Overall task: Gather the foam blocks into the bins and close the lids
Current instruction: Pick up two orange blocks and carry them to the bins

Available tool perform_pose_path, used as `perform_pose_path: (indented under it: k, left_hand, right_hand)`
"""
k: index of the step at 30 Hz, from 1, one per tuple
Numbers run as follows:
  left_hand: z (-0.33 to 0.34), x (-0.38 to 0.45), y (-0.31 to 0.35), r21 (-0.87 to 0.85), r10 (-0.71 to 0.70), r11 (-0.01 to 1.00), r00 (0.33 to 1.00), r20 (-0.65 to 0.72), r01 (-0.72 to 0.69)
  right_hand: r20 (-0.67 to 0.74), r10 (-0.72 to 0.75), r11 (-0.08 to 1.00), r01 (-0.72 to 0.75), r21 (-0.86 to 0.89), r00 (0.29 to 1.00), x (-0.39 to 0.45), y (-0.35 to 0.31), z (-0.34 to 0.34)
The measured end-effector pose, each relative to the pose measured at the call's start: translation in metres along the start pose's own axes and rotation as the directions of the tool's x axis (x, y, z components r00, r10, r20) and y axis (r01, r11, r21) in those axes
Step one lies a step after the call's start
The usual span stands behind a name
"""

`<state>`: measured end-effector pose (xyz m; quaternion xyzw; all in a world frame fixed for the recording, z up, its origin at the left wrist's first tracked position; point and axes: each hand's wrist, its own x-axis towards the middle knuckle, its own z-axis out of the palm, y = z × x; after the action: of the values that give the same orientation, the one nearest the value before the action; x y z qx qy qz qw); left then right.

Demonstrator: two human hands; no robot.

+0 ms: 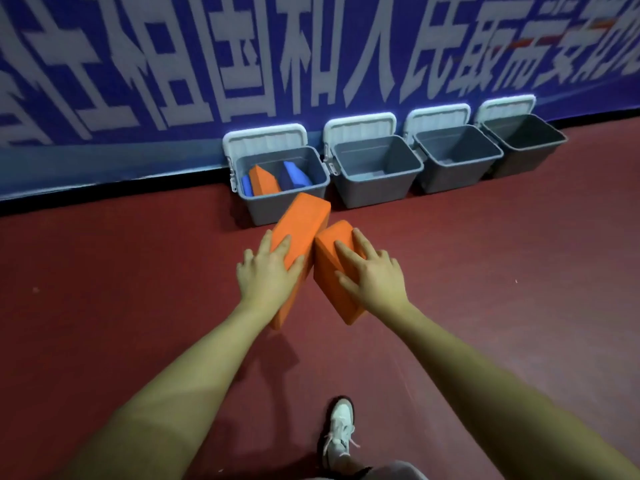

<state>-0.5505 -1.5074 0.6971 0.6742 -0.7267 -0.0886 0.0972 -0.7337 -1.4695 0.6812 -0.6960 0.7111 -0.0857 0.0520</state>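
Each hand grips 1 orange block (300,221) before 4 open bins (377,168).

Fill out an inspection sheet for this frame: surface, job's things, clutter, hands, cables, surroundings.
Surface: red floor, bare where visible.
Job's things: four grey bins along the wall, lids open; leftmost bin holds an orange block and blue blocks; the other three look empty.
Clutter: nothing seen.
Hands: left hand grips one orange foam block; right hand grips a second orange block, both above the floor.
Cables: nothing seen.
Surroundings: blue banner with white characters; white shoe below.
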Motion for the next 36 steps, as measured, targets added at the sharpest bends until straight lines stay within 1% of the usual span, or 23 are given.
perform_pose_path:
  k: [7, 12, 17, 21, 27, 32, 36]
  left_hand:
    - [-0.003, 0.122, 0.025, -0.039, -0.138, 0.990, 0.990, -0.026, 0.137]
    - [0.001, 0.204, 0.010, -0.054, -0.198, 0.979, 0.979, -0.048, 0.195]
    - [0.008, 0.304, -0.012, -0.068, -0.200, 0.978, 0.978, -0.063, 0.195]
    - [0.007, 0.394, -0.037, -0.089, -0.187, 0.979, 0.982, -0.040, 0.183]
    - [0.005, 0.514, -0.075, -0.034, -0.176, 0.984, 0.984, 0.003, 0.176]
    - [0.016, 0.594, -0.094, -0.048, -0.191, 0.980, 0.981, 0.035, 0.192]
    - [0.031, 0.659, -0.096, -0.050, -0.201, 0.977, 0.976, 0.085, 0.205]
  right_hand:
    - [0.008, -0.106, 0.994, 0.106, -0.005, 0.994, 0.145, 0.032, -0.016]
    - [0.017, -0.133, 0.991, 0.134, -0.020, 0.991, 0.237, 0.041, -0.010]
    - [0.008, -0.142, 0.990, 0.142, -0.019, 0.990, 0.337, 0.031, 0.009]
    - [-0.008, -0.122, 0.992, 0.122, -0.008, 0.992, 0.424, 0.013, 0.024]
    - [0.001, -0.061, 0.998, 0.061, 0.025, 0.998, 0.537, -0.012, 0.042]
    - [0.067, -0.006, 1.000, 0.006, 0.004, 0.998, 0.614, -0.010, 0.058]
    - [0.057, 0.007, 1.000, -0.008, 0.021, 0.998, 0.674, 0.000, 0.073]
